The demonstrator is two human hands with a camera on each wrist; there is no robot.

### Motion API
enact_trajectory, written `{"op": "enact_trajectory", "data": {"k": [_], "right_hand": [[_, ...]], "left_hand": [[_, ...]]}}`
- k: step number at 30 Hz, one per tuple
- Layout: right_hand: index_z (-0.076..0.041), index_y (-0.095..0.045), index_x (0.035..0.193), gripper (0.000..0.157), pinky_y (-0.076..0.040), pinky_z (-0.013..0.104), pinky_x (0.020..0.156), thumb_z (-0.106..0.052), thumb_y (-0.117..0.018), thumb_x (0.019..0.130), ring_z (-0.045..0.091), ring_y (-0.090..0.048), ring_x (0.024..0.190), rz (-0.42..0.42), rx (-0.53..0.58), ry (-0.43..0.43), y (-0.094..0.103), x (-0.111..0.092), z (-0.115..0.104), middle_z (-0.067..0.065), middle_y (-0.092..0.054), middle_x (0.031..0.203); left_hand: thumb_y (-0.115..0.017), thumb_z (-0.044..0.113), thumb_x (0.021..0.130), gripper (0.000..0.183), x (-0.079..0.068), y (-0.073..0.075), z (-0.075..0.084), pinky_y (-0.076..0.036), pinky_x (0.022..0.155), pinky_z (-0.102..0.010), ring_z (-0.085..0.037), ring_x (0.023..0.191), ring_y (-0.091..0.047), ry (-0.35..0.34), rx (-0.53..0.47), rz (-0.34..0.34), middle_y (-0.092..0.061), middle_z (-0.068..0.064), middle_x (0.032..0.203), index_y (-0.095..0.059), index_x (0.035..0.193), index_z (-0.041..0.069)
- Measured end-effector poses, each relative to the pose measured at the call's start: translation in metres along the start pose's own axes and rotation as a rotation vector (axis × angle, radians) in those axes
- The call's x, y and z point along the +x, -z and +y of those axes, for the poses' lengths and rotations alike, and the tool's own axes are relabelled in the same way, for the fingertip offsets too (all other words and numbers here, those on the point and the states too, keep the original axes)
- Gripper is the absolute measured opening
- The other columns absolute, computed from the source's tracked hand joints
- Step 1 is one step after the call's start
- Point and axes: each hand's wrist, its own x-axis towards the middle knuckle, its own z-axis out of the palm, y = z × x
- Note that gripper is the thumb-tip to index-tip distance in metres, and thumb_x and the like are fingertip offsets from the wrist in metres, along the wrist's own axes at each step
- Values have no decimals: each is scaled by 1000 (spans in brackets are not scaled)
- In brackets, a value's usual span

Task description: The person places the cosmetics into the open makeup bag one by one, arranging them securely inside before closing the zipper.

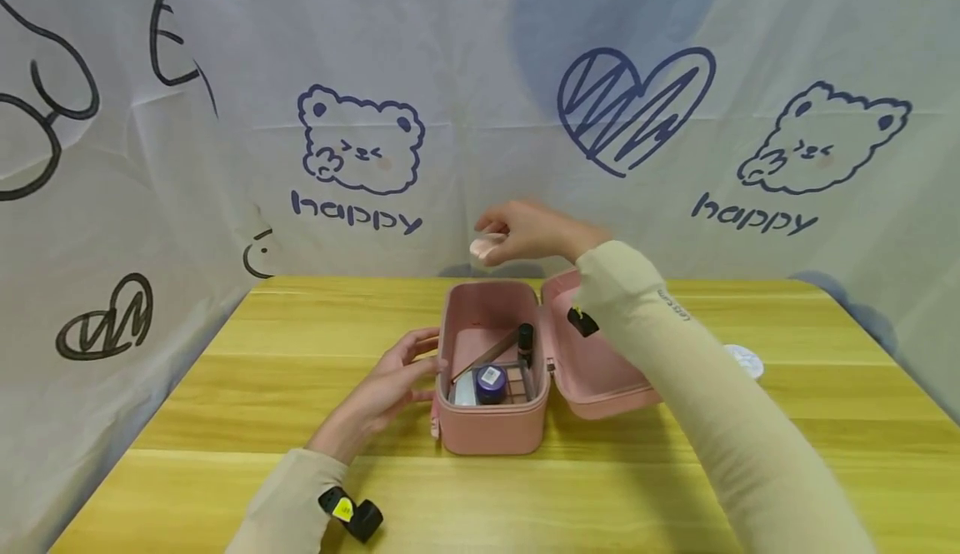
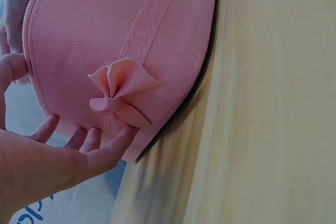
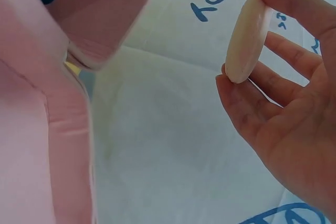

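Note:
My right hand (image 1: 528,232) is raised above the far end of an opened pink makeup case (image 1: 491,433). Between thumb and fingertips it pinches a pale, rounded powder puff (image 3: 245,39), seen nearly edge-on in the right wrist view. My left hand (image 1: 393,379) rests its fingers against the case's left side, beside a pink leather bow (image 2: 123,85). Inside, at the near end, a purple-lidded round jar (image 1: 491,383) lies on a palette (image 1: 517,386). A dark tube (image 1: 525,341) stands by the right wall, and a slim brown stick (image 1: 483,357) slants across.
The case's lid (image 1: 600,379) lies folded open to the right, partly behind my right sleeve. Farther right, a white round item (image 1: 744,361) sits on the wooden table (image 1: 300,354). A printed white cloth (image 1: 480,54) hangs behind the table.

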Motion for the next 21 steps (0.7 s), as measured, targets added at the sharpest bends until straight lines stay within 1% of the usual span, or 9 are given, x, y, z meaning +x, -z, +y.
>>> {"op": "enact_trajectory", "data": {"k": [4,7,14,17,21], "right_hand": [[3,-54,132,57,-44,40,98,-17,-73,83,30,-54,116,-5,28,-32,-7,6,0,20,-59,127],[3,-54,132,58,-43,39,98,-18,-74,82,29,-54,117,-22,19,-46,-14,9,-2,19,-59,128],[1,-55,133,57,-44,38,98,-18,-74,83,28,-54,116,-75,-43,-41,-31,16,-8,17,-59,128],[-1,-56,132,55,-44,38,97,-19,-72,83,28,-54,113,-97,-85,-39,-37,17,-10,16,-59,126],[-4,-57,131,52,-44,38,95,-17,-70,83,27,-53,105,-126,-102,-54,-44,17,-11,14,-60,120]], "left_hand": [[-55,7,93,59,0,0,1,-49,89,-46,-42,127,-40,1,-1,-3,-27,-24,150,-30,146,0],[-54,7,94,58,0,0,1,-49,89,-46,-42,128,-39,1,3,-7,-27,-23,150,-30,146,1],[-56,9,93,58,0,2,2,-50,88,-45,-41,127,-41,14,14,1,-28,-22,150,-31,146,2],[-56,9,93,59,0,2,1,-50,88,-45,-41,126,-42,12,10,-2,-28,-23,150,-31,145,2],[-56,8,93,59,1,3,0,-50,88,-45,-41,125,-43,3,-4,-12,-27,-24,149,-30,145,1]]}}
